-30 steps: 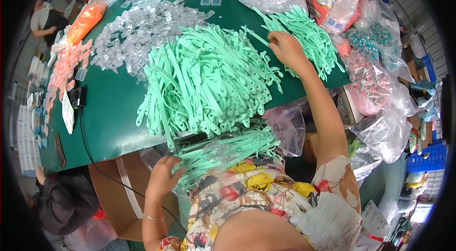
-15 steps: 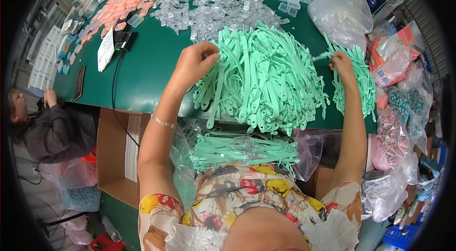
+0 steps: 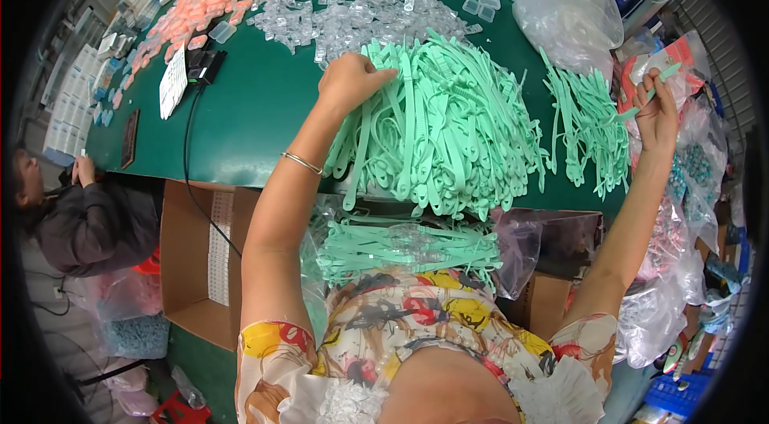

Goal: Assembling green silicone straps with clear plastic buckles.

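Note:
A large heap of mint-green flexible straps with holes and ribbed ends (image 3: 448, 127) covers the middle of the green table. My left hand (image 3: 350, 86) is at its upper left edge, fingers curled and thumb against the straps; what lies in the pinch is hidden. Out to the right, beyond a smaller pile of the same straps (image 3: 589, 123), my right hand (image 3: 658, 118) is raised with a single green strap (image 3: 666, 73) between its fingers. More green straps (image 3: 408, 248) lie below the table edge, close to my body.
Clear plastic pieces (image 3: 360, 11) spread behind the heap, with orange ones (image 3: 196, 15) to their left. A black device (image 3: 206, 67) trails a cable. A clear bag (image 3: 569, 11) stands back right, by packed bags. An open carton (image 3: 192, 304) and another person (image 3: 96, 224) are left.
My right hand has swung outward to the right from the smaller pile, carrying a strap. My left hand has moved slightly up and right along the large heap's edge.

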`<state>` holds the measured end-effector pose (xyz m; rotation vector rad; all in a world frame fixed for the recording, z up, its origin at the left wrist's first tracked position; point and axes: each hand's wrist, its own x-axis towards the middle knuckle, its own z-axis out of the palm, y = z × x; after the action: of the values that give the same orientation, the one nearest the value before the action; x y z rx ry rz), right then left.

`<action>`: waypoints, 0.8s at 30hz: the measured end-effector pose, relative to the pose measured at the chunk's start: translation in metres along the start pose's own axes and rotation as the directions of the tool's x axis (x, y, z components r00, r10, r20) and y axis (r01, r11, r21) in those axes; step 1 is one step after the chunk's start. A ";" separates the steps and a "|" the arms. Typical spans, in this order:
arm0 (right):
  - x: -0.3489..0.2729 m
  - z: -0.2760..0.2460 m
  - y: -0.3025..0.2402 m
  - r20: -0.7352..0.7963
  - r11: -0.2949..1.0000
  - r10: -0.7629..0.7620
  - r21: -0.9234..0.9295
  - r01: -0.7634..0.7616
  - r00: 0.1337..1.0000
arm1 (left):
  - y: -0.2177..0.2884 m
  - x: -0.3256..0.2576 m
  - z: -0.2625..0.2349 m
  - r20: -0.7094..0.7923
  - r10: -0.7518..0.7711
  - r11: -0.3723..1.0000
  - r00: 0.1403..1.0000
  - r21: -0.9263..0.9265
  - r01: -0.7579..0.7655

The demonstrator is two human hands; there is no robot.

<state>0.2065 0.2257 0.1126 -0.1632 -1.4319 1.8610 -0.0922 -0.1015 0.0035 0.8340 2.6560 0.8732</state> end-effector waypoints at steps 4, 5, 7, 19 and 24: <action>-0.012 0.021 -0.007 0.132 0.992 0.122 -0.060 -0.115 0.984 | 0.000 -0.006 0.007 -0.035 0.055 0.993 0.998 0.102 -0.051; -0.018 0.031 -0.006 0.129 0.992 0.117 -0.062 -0.110 0.985 | -0.001 -0.004 0.010 -0.088 0.082 0.992 0.993 0.100 -0.073; -0.027 0.055 0.003 0.074 0.984 0.112 -0.146 -0.100 0.991 | -0.003 -0.003 0.013 -0.141 0.107 0.991 0.984 0.100 -0.093; -0.056 0.171 0.084 0.304 0.905 0.286 -0.399 -0.151 0.909 | 0.094 -0.067 0.008 -0.245 0.623 0.544 0.743 -0.546 -0.637; -0.051 0.153 0.055 0.230 0.953 0.078 -0.303 -0.005 0.970 | 0.083 -0.053 0.015 -0.111 0.692 0.514 0.713 -0.618 -0.595</action>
<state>0.1353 0.0709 0.1031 -0.1198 -1.8913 1.7309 -0.0066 -0.0704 0.0435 1.6360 1.6517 1.6455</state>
